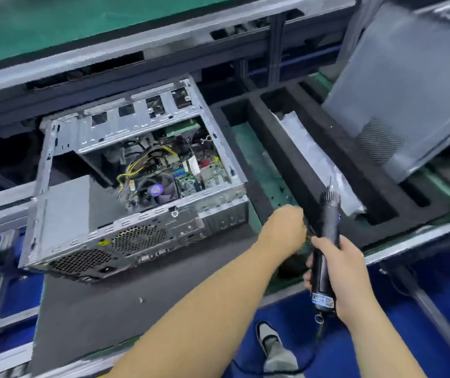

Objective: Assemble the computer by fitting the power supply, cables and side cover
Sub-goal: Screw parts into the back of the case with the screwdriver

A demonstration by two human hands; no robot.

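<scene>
An open grey computer case [136,181] lies on its side on a dark mat [125,304], its motherboard, fan and yellow cables exposed. The power supply [68,214] sits in the case's near-left corner. A grey side cover [403,85] leans at the upper right. My right hand [341,271] grips a black electric screwdriver [326,236], bit pointing up. My left hand [286,227] reaches down to the right of the case, beside the screwdriver; its fingers are curled and mostly hidden, so what they hold is unclear.
A black foam tray [272,148] with long slots stands right of the case, one slot holding a white plastic bag [319,165]. A small loose screw [141,300] lies on the mat. Grey conveyor rails run behind and in front; blue floor and my shoe show below.
</scene>
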